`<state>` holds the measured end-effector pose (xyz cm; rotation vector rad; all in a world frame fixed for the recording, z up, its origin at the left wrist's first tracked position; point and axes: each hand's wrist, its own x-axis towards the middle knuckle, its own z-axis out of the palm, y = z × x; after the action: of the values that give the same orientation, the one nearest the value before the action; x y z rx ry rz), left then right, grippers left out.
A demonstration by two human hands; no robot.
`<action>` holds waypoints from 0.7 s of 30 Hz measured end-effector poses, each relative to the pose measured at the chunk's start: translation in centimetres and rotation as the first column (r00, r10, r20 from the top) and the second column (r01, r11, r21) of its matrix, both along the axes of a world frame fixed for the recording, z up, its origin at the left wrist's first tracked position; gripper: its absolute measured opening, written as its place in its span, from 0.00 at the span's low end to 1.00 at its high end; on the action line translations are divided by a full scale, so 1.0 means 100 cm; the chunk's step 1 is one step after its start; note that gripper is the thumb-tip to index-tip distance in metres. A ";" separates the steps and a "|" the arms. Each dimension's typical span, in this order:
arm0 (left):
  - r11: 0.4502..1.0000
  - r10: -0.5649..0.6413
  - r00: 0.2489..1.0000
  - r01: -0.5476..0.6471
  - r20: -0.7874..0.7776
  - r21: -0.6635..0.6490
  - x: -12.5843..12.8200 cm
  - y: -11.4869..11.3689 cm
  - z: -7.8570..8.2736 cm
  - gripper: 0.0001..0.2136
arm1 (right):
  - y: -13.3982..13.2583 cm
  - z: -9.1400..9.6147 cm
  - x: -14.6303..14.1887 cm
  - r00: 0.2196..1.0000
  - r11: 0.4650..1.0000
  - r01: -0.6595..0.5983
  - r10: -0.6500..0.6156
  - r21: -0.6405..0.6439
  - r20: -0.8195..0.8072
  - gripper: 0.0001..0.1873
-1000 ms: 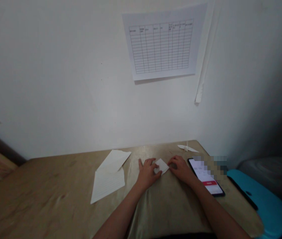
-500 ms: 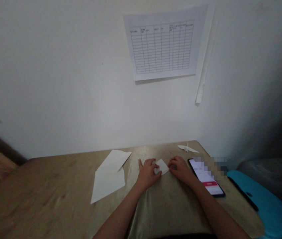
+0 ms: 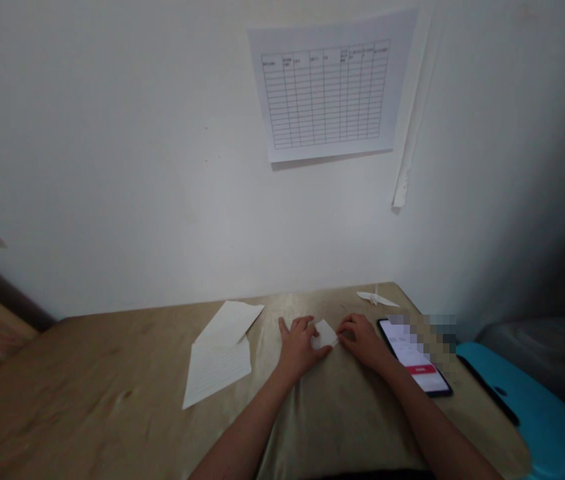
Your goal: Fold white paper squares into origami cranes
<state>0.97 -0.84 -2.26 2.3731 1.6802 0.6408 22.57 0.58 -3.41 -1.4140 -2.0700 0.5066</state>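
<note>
A small folded piece of white paper lies on the tan table between my two hands. My left hand rests over its left side, fingers spread, with the thumb along the paper's lower edge. At the right corner, my right hand has its thumb and fingertips pinched together on the paper. The paper's left part is hidden under my left fingers.
Lined paper sheets lie to the left. A phone with a lit screen is right of my right arm. Behind it sits a folded paper piece. A printed table sheet hangs on the wall. A blue object stands beyond the table's right edge.
My left hand has shifted slightly right, its thumb now further along the paper's lower edge. My right hand keeps nearly the same place at the paper's corner.
</note>
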 end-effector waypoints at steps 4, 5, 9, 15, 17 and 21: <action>1.000 -0.012 1.000 0.012 -0.002 -0.009 0.001 -0.001 0.001 0.19 | 0.000 0.002 -0.001 1.000 1.000 0.000 0.000 0.012 -0.001 0.08; 1.000 -0.012 1.000 0.012 -0.001 -0.011 0.001 -0.001 0.002 0.19 | 0.000 0.002 -0.002 1.000 1.000 0.000 0.000 0.013 0.000 0.08; 1.000 -0.005 1.000 0.005 0.000 -0.017 0.002 -0.001 0.003 0.15 | 0.000 0.002 -0.004 1.000 1.000 0.005 -0.005 0.023 0.014 0.09; 0.999 -0.026 1.000 0.026 0.018 -0.019 0.001 -0.001 0.001 0.13 | 0.006 -0.008 -0.008 1.000 0.998 -0.014 0.015 0.069 -0.017 0.11; 0.999 -0.028 0.999 0.029 0.026 -0.021 0.000 0.000 0.000 0.12 | 0.010 -0.013 -0.009 1.000 0.997 -0.025 0.026 0.073 -0.003 0.09; 0.997 -0.064 0.998 0.065 0.005 -0.032 -0.005 0.003 0.002 0.05 | 0.013 -0.017 -0.008 1.000 0.997 -0.024 0.025 0.070 -0.015 0.08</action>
<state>0.43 -0.57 -2.10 2.3912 1.5926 0.6035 21.72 1.91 -5.10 -1.3417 -2.0749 0.4491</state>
